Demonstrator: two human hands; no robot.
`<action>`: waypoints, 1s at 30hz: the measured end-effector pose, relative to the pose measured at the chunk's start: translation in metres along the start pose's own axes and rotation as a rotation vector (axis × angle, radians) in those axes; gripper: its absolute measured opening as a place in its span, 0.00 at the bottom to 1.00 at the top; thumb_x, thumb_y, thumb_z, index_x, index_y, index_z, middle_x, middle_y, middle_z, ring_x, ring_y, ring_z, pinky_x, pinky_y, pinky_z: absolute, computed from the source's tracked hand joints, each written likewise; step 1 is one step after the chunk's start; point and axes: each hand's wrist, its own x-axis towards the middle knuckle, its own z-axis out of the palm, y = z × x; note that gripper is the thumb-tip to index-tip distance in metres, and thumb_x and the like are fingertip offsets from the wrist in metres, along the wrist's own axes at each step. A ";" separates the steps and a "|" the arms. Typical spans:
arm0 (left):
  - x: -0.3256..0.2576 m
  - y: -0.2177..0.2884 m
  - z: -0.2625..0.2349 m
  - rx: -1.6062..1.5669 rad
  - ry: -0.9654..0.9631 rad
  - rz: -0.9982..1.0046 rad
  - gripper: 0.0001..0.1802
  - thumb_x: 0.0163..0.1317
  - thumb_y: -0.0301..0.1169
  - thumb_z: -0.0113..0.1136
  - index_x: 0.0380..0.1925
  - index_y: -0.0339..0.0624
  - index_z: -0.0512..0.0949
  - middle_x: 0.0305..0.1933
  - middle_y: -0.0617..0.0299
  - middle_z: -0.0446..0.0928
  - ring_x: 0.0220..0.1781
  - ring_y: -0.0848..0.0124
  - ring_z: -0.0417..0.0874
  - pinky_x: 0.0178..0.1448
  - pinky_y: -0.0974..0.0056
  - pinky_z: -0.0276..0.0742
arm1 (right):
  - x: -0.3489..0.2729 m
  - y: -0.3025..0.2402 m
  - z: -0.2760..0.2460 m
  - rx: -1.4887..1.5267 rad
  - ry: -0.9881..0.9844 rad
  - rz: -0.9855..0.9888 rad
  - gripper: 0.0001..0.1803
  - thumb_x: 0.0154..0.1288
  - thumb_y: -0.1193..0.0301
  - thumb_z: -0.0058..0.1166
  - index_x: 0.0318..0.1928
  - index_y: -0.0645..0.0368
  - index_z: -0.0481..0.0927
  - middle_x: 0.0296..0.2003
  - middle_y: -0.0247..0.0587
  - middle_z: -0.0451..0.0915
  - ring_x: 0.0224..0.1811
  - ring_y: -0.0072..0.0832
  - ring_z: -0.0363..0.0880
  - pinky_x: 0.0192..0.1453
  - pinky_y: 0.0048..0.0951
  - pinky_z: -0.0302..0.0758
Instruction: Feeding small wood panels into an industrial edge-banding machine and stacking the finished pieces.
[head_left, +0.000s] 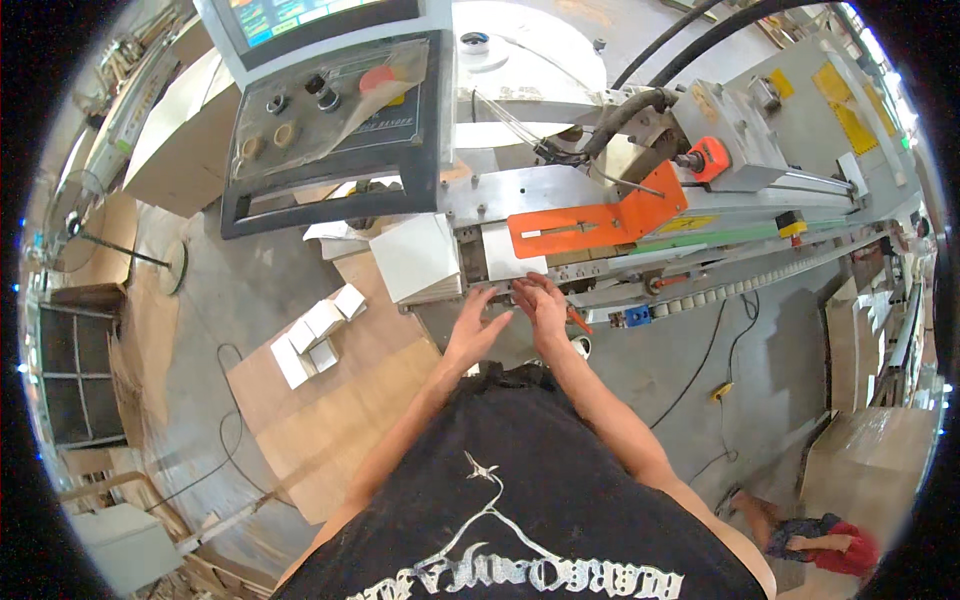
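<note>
A white rectangular panel (512,254) lies on the machine's feed bed, partly beneath an orange guard plate (600,222). My right hand (543,310) is at the panel's near edge, its fingers loosely bent and apart; whether the fingertips touch the panel is hard to tell. Beside it, my left hand (477,328) is at the near rail of the bed with thumb and fingers spread, holding nothing. To the left of the bed sits a stack of white panels (415,258), close to my left fingertips.
A control panel (330,130) with knobs and a screen overhangs at upper left. A roller conveyor (710,294) runs off right. Small white pieces (315,335) lie on a brown board (340,410) at left. Cables cross the floor. Another person (825,545) is at lower right.
</note>
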 end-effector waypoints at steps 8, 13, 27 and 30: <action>0.020 0.011 0.007 0.021 -0.052 0.054 0.30 0.59 0.33 0.62 0.62 0.43 0.67 0.73 0.52 0.56 0.64 0.59 0.72 0.59 0.60 0.73 | 0.004 0.005 0.000 0.188 0.084 -0.046 0.17 0.57 0.79 0.47 0.49 0.66 0.70 0.46 0.46 0.77 0.46 0.34 0.80 0.52 0.32 0.78; 0.029 0.009 0.011 -0.258 -0.219 -0.039 0.32 0.50 0.21 0.53 0.60 0.40 0.68 0.74 0.51 0.54 0.59 0.60 0.77 0.54 0.60 0.77 | 0.003 -0.005 -0.008 0.278 0.173 -0.077 0.14 0.57 0.80 0.42 0.46 0.64 0.67 0.43 0.52 0.77 0.48 0.39 0.81 0.55 0.38 0.80; 0.092 0.038 0.103 -0.572 -0.517 -0.095 0.45 0.47 0.21 0.48 0.71 0.40 0.54 0.61 0.58 0.65 0.56 0.54 0.79 0.58 0.54 0.74 | 0.045 -0.064 -0.096 0.578 0.299 -0.295 0.08 0.57 0.80 0.42 0.39 0.60 0.67 0.43 0.52 0.77 0.47 0.41 0.80 0.54 0.39 0.79; 0.107 0.045 0.128 -0.588 -0.625 -0.088 0.44 0.48 0.21 0.48 0.71 0.39 0.55 0.64 0.58 0.63 0.57 0.55 0.78 0.60 0.53 0.73 | 0.053 -0.084 -0.119 0.590 0.342 -0.292 0.08 0.57 0.81 0.40 0.39 0.61 0.66 0.46 0.56 0.77 0.52 0.46 0.78 0.60 0.44 0.77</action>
